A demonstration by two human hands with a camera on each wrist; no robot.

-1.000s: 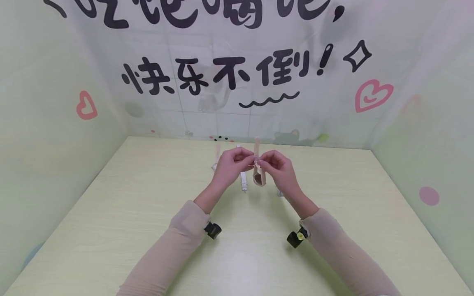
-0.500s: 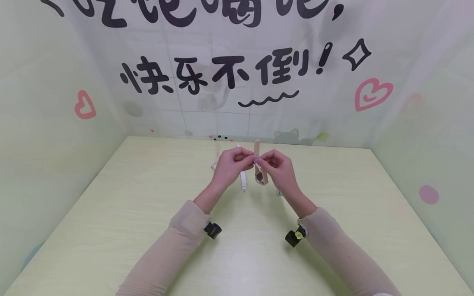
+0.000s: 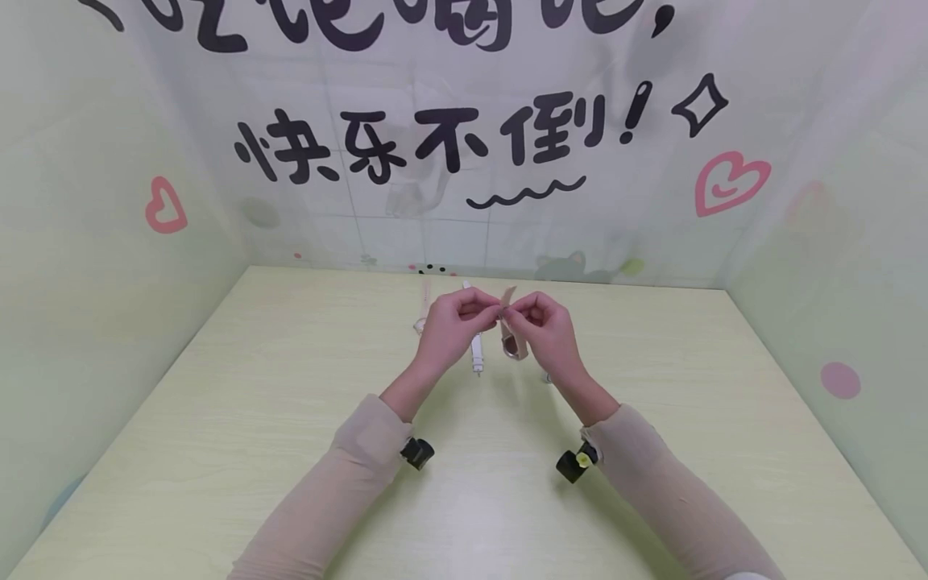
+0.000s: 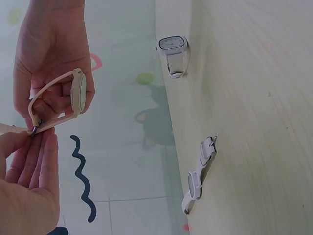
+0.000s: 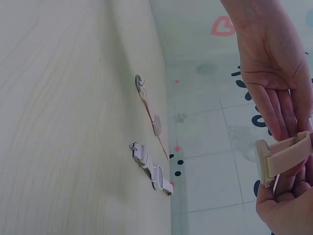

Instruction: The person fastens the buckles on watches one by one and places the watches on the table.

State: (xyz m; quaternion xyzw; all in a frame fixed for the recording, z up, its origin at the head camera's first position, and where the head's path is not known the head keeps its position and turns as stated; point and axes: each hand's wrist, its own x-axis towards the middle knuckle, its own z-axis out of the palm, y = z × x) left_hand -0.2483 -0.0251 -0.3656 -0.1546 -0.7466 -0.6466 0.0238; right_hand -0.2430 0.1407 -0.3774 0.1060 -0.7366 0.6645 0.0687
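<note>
While I watch, both hands, left hand (image 3: 453,322) and right hand (image 3: 548,326), meet above the surface (image 3: 254,419), pinching the beige watch (image 3: 513,345); behind it, wall lettering (image 3: 435,145) reads 快乐不倒.

Beige wristwatch (image 3: 511,338), strap looped, aloft above table
</note>
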